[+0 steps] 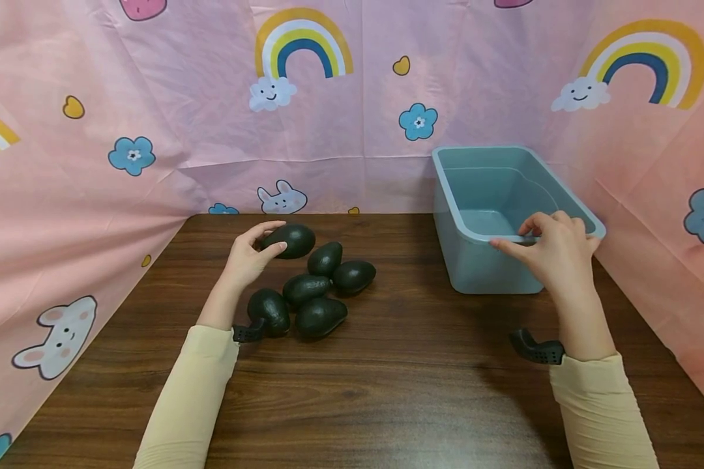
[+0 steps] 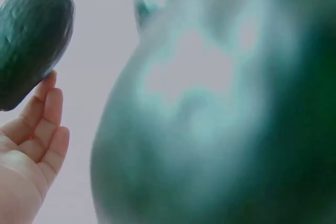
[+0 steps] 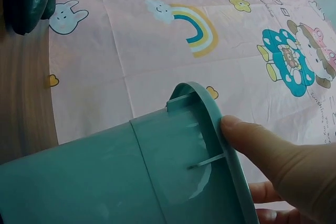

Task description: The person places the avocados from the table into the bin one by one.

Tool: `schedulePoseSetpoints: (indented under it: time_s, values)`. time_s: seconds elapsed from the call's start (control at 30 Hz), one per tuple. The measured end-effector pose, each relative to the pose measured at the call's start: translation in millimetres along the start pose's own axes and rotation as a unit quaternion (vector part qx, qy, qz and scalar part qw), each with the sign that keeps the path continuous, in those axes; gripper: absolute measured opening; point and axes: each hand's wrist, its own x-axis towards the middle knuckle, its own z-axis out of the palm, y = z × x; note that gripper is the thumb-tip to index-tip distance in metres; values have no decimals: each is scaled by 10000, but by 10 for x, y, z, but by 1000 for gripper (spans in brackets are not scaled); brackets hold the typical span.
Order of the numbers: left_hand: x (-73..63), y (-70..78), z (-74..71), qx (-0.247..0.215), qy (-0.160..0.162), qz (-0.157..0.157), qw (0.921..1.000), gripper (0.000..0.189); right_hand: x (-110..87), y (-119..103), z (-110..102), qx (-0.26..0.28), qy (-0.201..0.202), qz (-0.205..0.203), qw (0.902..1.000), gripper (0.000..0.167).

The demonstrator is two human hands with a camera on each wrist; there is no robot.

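Observation:
My left hand (image 1: 248, 257) holds a dark green avocado (image 1: 293, 241) between thumb and fingers, over the far left part of the table. In the left wrist view that avocado (image 2: 37, 38) sits against the fingertips, while another, blurred and very close to the lens, fills the right side. Several more avocados (image 1: 321, 318) lie in a cluster just right of and below the left hand. At the right stands a blue-green plastic bin (image 1: 454, 254). My right hand (image 1: 560, 257) pinches its near rim, thumb outside and fingers over the edge, as the right wrist view of the bin (image 3: 84, 182) also shows.
The brown wooden table (image 1: 387, 384) runs back to a pink printed cloth (image 1: 364, 130) hung behind it and along both sides. Black wrist camera mounts (image 1: 536, 348) stick out at both sleeves. The bin stands near the right-hand cloth.

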Motion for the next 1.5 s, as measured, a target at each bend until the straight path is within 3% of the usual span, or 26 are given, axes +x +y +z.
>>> schedulePoseSetpoints:
  time_s: [0.33,0.6,0.73,1.07,1.5]
  values:
    - [7,168,139,-162,-132,-35,9998,45,1,-11,23,3,-130,70,9999,58]
    - [-117,542,180,-193,-218,132,9995,44,38,-53,-30,-98,-497,162,9986,64]
    - [-126,627,208,-258,-214,174,9993,44,54,-71,-72,-141,-714,214,9971,65]
    - [-104,689,275,-419,-171,265,9986,44,75,-81,-101,-133,-808,276,9963,64]
    - [-97,704,350,-558,-283,365,9974,43,70,-54,-86,-327,-1035,224,9938,76]
